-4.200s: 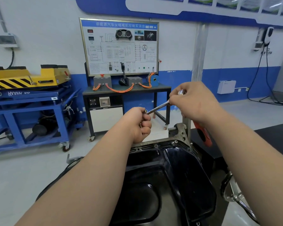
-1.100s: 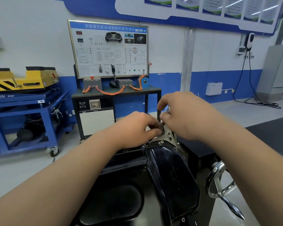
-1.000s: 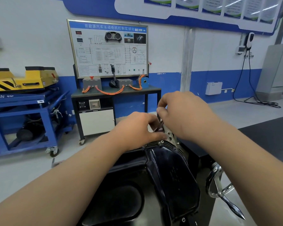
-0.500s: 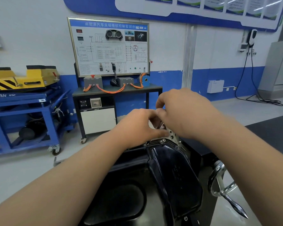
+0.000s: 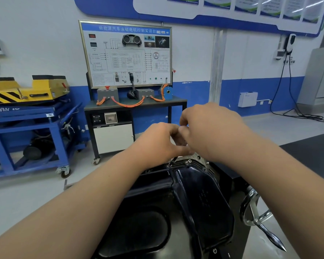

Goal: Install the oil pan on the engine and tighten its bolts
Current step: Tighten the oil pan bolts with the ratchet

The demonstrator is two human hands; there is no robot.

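The black oil pan [image 5: 204,202] lies on the engine in front of me, its flange at the far edge carrying small bolts [image 5: 189,161]. Both hands meet just above that far edge. My left hand [image 5: 157,143] pinches the thin dark shaft of a socket driver [image 5: 173,160], whose tip stands on the flange at a bolt hole. My right hand [image 5: 209,128] is curled over the upper end of the driver, and the handle is hidden under it. My forearms cover much of the pan's near side.
A chrome crank handle [image 5: 260,219] sticks out at the right of the engine stand. Beyond the engine stand a training bench with a wiring board [image 5: 135,104] and a blue cart with a yellow lift [image 5: 26,116]. Cables lie on the floor at far right.
The driver came down from mid-air to the pan's far flange. Both hands have closed together over it and shift slightly on it in the last second.
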